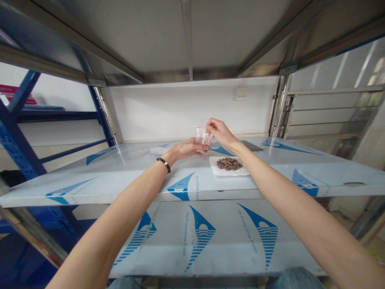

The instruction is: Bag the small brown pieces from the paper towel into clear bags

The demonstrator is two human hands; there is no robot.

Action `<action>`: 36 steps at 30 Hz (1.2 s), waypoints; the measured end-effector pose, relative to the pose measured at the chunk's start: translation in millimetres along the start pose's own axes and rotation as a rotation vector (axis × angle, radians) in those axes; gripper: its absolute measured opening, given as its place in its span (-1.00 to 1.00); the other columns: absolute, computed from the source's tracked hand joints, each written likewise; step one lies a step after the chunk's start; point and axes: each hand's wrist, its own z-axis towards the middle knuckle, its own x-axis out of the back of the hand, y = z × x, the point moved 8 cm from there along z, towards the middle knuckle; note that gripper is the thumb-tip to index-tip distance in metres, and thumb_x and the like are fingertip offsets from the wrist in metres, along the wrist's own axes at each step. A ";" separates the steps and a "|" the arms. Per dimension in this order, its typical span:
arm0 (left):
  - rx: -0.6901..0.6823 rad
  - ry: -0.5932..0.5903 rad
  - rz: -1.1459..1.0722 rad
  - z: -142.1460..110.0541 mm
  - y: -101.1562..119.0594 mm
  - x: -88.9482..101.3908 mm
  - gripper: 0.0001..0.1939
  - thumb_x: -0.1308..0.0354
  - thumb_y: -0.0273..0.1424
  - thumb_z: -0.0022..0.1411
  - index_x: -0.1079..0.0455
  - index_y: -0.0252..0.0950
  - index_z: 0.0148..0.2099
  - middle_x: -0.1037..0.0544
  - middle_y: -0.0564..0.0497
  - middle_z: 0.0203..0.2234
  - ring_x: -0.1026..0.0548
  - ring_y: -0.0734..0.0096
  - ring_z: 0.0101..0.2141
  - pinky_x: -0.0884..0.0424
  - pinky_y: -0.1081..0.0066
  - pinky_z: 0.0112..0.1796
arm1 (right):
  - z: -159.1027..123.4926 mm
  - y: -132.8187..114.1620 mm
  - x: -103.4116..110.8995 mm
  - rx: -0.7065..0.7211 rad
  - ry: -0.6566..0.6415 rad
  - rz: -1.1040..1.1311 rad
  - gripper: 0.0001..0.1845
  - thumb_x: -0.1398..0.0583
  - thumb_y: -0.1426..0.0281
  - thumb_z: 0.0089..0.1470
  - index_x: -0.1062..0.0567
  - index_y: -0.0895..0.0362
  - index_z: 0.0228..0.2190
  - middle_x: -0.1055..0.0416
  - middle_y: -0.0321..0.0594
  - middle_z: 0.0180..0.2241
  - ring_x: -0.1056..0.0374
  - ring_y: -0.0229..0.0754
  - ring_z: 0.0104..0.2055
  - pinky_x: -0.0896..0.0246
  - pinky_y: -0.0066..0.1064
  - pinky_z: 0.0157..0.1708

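Observation:
A small clear plastic bag (201, 135) is held up above the shelf between my two hands. My left hand (190, 149), with a beaded bracelet at its wrist, holds the bag low down, its fingers reaching under it. At the bag's upper right edge, the fingertips of my right hand (219, 130) pinch the plastic. Below my right forearm lies a white tray (217, 170) bearing a heap of small brown rod-shaped pieces (229, 163). I cannot make out anything inside the bag.
The film-covered metal shelf (120, 180) carries more clear plastic (155, 151) on the left. A flat dark object (252, 146) rests behind the tray. Overhead spans another metal shelf (162, 36). Steel posts (279, 106) and a blue rack (22, 136) flank the sides.

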 end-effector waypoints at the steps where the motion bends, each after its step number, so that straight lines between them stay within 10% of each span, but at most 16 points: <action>1: 0.007 0.007 0.031 0.6 -2.5 2.3 -0.66 -0.51 -0.32 0.11 -0.59 -0.38 -0.11 -0.60 -0.14 -0.31 -0.54 0.28 -0.26 -0.45 0.24 -0.16 | 0.0 3.8 1.2 -0.023 0.011 0.013 -0.70 -0.25 0.17 0.33 -0.33 0.05 -0.35 -0.40 -0.27 -0.39 -0.32 -0.20 -0.34 -0.25 -0.36 -0.29; 7: -0.086 0.101 0.094 5.2 -0.9 20.0 -0.69 -0.52 -0.27 0.11 -0.58 -0.38 -0.23 -0.59 -0.09 -0.36 -0.50 0.38 -0.35 -0.44 0.27 -0.18 | -7.7 21.5 -2.5 -0.204 0.021 0.103 -0.71 -0.27 0.15 0.37 -0.30 -0.01 -0.06 -0.42 -0.34 -0.45 -0.34 -0.21 -0.48 -0.19 -0.43 -0.51; 18: -0.108 0.162 0.027 0.9 4.6 23.7 -0.54 -0.51 -0.37 0.09 -0.54 -0.33 0.03 -0.68 -0.31 0.01 -0.67 0.04 -0.04 -0.48 0.16 -0.05 | -14.5 19.9 -7.0 -0.273 -0.083 0.041 -0.81 -0.28 0.49 0.27 -0.45 0.12 -0.41 -0.41 -0.27 -0.52 -0.36 -0.25 -0.46 -0.20 -0.47 -0.52; 29: -0.160 0.274 0.180 5.7 -0.1 43.2 -0.73 -0.44 -0.28 0.14 -0.63 -0.35 -0.17 -0.58 -0.05 -0.39 -0.42 0.45 -0.41 -0.37 0.35 -0.32 | -20.7 15.1 -15.3 -0.332 -0.183 0.055 -0.90 -0.27 0.44 0.35 -0.44 0.11 -0.26 -0.48 -0.22 -0.40 -0.42 -0.25 -0.45 -0.27 -0.47 -0.56; 36: -0.200 0.322 0.140 1.5 8.4 41.2 -0.66 -0.44 -0.16 0.21 -0.59 -0.32 -0.12 -0.66 -0.17 -0.19 -0.59 0.26 -0.18 -0.49 0.29 -0.17 | -22.4 14.0 -13.5 -0.344 -0.212 0.001 -0.90 -0.29 0.53 0.26 -0.48 0.14 -0.30 -0.49 -0.21 -0.41 -0.41 -0.26 -0.45 -0.29 -0.45 -0.51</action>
